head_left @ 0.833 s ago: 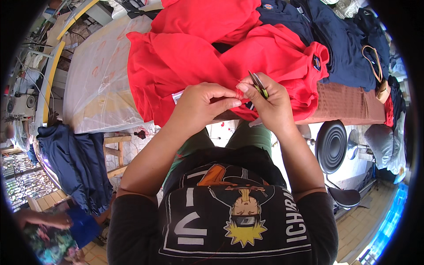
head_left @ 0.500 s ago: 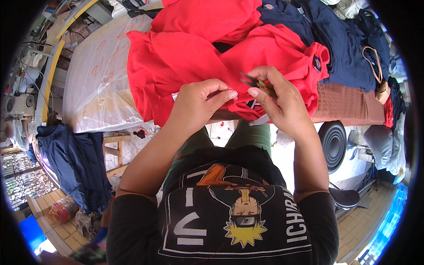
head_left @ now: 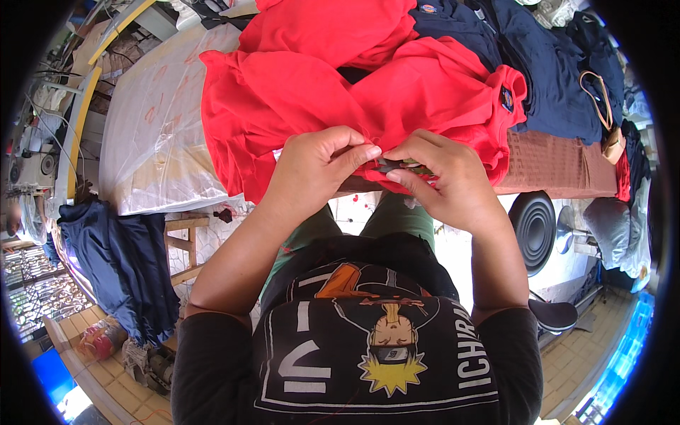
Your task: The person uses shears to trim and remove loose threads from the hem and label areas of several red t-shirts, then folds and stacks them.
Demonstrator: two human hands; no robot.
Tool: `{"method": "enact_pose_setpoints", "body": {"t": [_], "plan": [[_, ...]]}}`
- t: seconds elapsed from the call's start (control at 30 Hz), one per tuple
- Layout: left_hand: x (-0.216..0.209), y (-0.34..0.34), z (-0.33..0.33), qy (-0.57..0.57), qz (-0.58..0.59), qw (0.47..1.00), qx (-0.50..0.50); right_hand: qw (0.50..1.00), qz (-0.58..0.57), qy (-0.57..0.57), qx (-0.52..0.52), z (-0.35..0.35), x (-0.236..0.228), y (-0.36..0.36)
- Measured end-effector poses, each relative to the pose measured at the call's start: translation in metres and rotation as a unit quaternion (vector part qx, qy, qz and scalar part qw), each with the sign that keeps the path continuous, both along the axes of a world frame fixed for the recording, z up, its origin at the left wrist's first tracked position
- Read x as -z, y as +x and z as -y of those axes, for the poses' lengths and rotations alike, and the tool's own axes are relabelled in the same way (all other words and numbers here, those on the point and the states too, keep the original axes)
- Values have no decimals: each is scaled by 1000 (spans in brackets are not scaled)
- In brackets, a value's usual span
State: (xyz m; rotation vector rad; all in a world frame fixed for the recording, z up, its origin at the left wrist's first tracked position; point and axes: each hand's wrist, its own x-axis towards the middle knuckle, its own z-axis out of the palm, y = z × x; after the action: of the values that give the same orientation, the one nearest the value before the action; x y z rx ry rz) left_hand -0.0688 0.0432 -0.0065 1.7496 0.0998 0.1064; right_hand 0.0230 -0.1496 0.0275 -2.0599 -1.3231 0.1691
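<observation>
A red garment (head_left: 297, 92) lies over the brown-covered surface in front of me, its near edge hanging by my knees. My left hand (head_left: 329, 159) pinches a bit of its edge between thumb and forefinger; loose red thread shows at the fingertips. Thread snips (head_left: 391, 165) with dark blades and greenish handles sit in my right hand (head_left: 443, 173), fingers closed round them. The blades point left, right beside my left fingertips. Whether they touch the thread I cannot tell.
Navy garments (head_left: 545, 85) are heaped at the back right. A plastic-wrapped bale (head_left: 159, 120) stands on the left, with navy cloth (head_left: 120, 262) hanging below it. A round black ribbed object (head_left: 533, 232) is under the right side. A tan pouch (head_left: 613, 147) hangs at the right end.
My right hand has moved left and slightly down, bringing the snips' blades to my left fingertips. My left hand keeps its pinch in nearly the same place.
</observation>
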Motion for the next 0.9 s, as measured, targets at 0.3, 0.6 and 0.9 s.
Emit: {"method": "enact_pose_setpoints", "body": {"t": [0.3, 0.6, 0.9], "plan": [[2, 1, 4, 37, 32, 999, -18, 998, 67, 9, 20, -5, 1, -4], [-77, -56, -25, 598, -15, 800, 41, 995, 82, 16, 55, 7, -3, 5], [-63, -54, -5, 366, -39, 926, -79, 999, 8, -17, 43, -1, 24, 11]]}}
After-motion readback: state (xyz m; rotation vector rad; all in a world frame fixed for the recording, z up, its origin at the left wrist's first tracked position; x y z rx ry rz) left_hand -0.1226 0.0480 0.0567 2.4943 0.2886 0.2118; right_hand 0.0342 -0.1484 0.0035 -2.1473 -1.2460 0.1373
